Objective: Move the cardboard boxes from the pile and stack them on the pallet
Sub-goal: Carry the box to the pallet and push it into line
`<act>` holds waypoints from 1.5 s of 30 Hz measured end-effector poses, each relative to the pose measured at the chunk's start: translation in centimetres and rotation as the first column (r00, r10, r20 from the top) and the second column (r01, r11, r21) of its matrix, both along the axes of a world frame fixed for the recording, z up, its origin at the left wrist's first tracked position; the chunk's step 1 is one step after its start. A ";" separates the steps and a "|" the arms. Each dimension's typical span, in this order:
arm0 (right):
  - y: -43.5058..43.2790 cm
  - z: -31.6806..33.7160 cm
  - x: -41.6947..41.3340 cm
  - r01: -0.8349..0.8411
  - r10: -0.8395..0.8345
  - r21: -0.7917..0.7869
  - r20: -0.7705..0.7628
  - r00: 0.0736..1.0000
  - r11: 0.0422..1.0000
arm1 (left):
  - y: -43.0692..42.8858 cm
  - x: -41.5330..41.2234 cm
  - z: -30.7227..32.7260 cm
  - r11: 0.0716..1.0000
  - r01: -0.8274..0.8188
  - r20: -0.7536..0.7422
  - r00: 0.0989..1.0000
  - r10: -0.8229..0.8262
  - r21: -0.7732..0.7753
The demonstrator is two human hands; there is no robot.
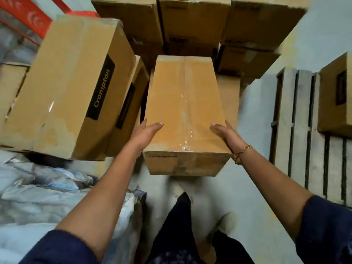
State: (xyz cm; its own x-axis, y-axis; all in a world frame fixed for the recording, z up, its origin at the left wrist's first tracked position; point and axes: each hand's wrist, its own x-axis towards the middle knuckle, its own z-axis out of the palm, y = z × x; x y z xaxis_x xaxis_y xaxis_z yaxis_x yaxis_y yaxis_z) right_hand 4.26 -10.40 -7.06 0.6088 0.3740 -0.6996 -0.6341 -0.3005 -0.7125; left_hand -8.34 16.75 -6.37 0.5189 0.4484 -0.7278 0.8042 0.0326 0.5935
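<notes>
A long taped cardboard box (185, 111) is held up in front of me, above the floor. My left hand (145, 134) grips its left side, thumb lying on the top face. My right hand (225, 133), with a bracelet at the wrist, grips its right side the same way. The rest of my fingers are hidden behind the box's sides. The pile of cardboard boxes (194, 25) stands behind it. A grey wooden pallet (297, 121) lies on the floor at the right, with one cardboard box (337, 92) on it.
A big "Crompton" box (72, 86) leans at the left, with another box beneath it. Grey-white sacks (47, 199) lie at the lower left. Red cartons (24, 16) sit at the top left. Pale floor (253, 119) shows between the pile and the pallet.
</notes>
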 end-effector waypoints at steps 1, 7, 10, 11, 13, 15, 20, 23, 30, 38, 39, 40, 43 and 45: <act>-1.5 1.5 0.0 -0.013 0.013 0.000 0.007 1.000 1.000 | -0.9 -0.3 0.0 1.000 0.004 0.006 1.000 -0.003 -0.015; -11.5 9.9 -0.7 -0.062 0.062 -0.023 -0.011 0.998 0.998 | -11.9 -1.4 7.0 0.999 -0.016 0.059 0.998 0.019 -0.044; -16.8 13.3 -1.5 -0.056 0.056 -0.042 0.002 0.998 0.998 | -17.0 -1.7 9.5 0.999 0.022 0.052 0.998 -0.020 -0.031; -18.5 14.4 -1.8 -0.043 0.043 -0.050 0.012 0.999 0.998 | -18.3 -1.4 10.0 0.998 0.045 0.067 0.997 -0.043 -0.033; -22.0 16.5 -2.2 -0.006 0.007 -0.053 0.024 1.000 0.999 | -21.3 -0.6 11.6 0.994 0.092 0.120 0.989 -0.084 -0.059; -25.5 18.4 -2.7 0.041 -0.040 -0.055 0.026 0.999 0.998 | -24.5 0.3 13.6 0.981 0.179 0.157 0.974 -0.166 -0.077; -32.9 21.5 -4.2 0.169 -0.166 -0.109 0.033 0.986 0.980 | -31.2 2.8 16.0 0.949 0.306 0.152 0.944 -0.292 -0.079; -35.7 22.8 -4.7 0.256 -0.251 -0.108 0.061 0.966 0.961 | -34.0 4.8 16.0 0.929 0.360 0.186 0.921 -0.341 -0.079; -40.0 24.0 -4.6 0.400 -0.386 -0.097 0.138 0.912 0.911 | -38.4 9.3 16.2 0.865 0.488 0.252 0.858 -0.449 -0.121; -46.4 21.8 -1.1 0.487 -0.481 -0.007 0.152 0.863 0.873 | -44.6 14.7 16.5 0.831 0.547 0.313 0.810 -0.496 -0.098; -47.6 21.3 -0.1 0.485 -0.479 -0.001 0.155 0.864 0.875 | -45.5 15.8 16.0 0.831 0.549 0.303 0.811 -0.501 -0.095; -48.8 20.6 0.9 0.481 -0.476 0.004 0.158 0.865 0.877 | -46.5 17.0 15.1 0.830 0.551 0.280 0.813 -0.510 -0.087; -53.0 17.6 4.6 0.451 -0.442 -0.019 0.171 0.881 0.892 | -48.8 21.8 9.0 0.862 0.502 0.227 0.850 -0.475 -0.074; -56.1 15.3 7.5 0.439 -0.431 -0.019 0.154 0.889 0.898 | -52.2 23.3 8.9 0.865 0.494 0.204 0.859 -0.471 -0.084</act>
State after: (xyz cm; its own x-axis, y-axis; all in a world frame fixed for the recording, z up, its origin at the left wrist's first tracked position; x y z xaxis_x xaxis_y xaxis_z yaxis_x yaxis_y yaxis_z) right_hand 11.73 -66.50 8.22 0.7965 0.0146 -0.6045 -0.6029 -0.0565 -0.7958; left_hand 14.98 -35.46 2.52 0.7666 0.0179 -0.6419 0.6254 -0.2475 0.7400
